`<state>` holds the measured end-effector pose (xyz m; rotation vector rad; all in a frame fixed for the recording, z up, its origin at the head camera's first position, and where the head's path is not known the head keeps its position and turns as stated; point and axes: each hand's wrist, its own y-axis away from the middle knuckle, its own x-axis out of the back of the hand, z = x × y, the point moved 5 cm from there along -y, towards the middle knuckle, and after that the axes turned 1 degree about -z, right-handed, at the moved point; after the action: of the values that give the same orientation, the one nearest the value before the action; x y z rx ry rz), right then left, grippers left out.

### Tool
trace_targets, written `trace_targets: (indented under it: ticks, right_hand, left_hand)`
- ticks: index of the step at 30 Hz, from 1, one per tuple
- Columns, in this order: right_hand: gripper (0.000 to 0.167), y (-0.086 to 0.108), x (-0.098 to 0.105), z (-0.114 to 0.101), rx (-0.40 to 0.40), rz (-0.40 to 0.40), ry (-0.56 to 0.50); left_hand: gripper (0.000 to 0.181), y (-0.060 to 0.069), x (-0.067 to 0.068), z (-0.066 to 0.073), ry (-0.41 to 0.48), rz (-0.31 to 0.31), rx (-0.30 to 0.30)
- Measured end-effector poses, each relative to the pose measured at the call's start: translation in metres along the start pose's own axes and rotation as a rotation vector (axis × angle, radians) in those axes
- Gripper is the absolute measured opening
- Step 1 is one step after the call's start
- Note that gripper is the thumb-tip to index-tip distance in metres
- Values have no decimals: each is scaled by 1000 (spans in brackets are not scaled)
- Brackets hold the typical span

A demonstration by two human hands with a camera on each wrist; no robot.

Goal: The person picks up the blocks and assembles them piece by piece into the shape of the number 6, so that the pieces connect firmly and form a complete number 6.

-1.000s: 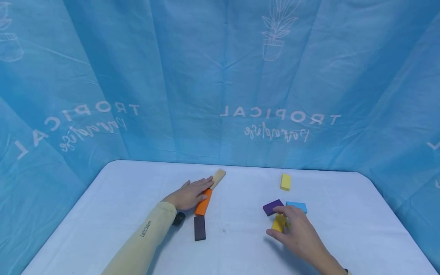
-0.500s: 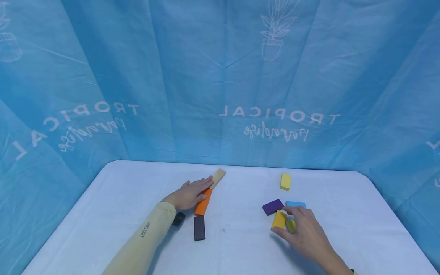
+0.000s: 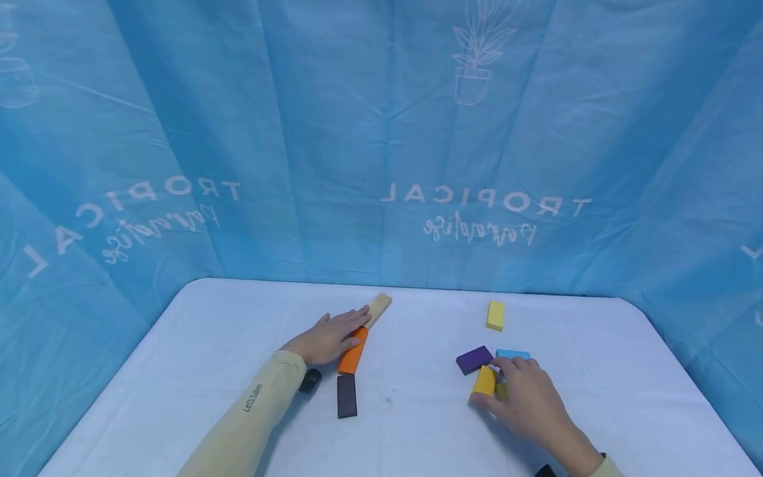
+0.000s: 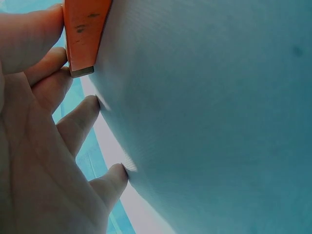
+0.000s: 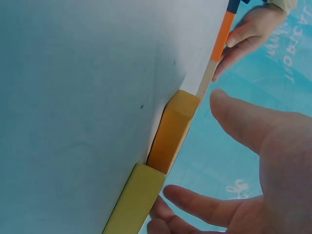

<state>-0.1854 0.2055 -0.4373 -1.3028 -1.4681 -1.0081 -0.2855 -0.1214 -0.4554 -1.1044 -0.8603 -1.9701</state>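
My left hand (image 3: 328, 339) lies with fingers extended along an orange block (image 3: 354, 351) and a beige wooden block (image 3: 378, 309) set end to end. Its thumb touches the orange block, also visible at the top of the left wrist view. A dark block (image 3: 346, 396) continues the row toward me. Over on the right, my right hand (image 3: 527, 404) hovers around a golden-yellow block (image 3: 485, 381), thumb and index spread at its ends. In the right wrist view, gaps show between those fingertips and the golden block (image 5: 170, 134). An olive block (image 3: 502, 391) sits beside it, partly hidden by the hand.
A purple block (image 3: 474, 360) and a partly covered light-blue block (image 3: 512, 354) lie just beyond the right hand. Farther back is a pale yellow block (image 3: 495, 316). Blue printed curtains (image 3: 381, 146) stand behind the white tabletop (image 3: 417, 411).
My right hand has shifted slightly right, uncovering more of the golden-yellow and purple blocks. The left hand and its row of blocks stay in place.
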Motion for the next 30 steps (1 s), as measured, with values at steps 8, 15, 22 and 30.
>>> trace_targets:
  ticks: [8, 15, 22, 30]
  right_hand:
    - [76, -6, -4, 2, -8, -55, 54]
    - [73, -6, -5, 0, 0, -41, 45]
    - [72, -5, -6, -2, -7, -45, 39]
    - [72, -5, -4, -1, -16, -39, 14]
  left_hand:
    - [57, -1, 1, 1, -2, 0, -10]
    - [57, 0, 0, 0, 8, 0, -11]
    - [57, 2, -2, 1, 16, 7, -12]
    - [57, 2, 2, 2, 12, 12, -9]
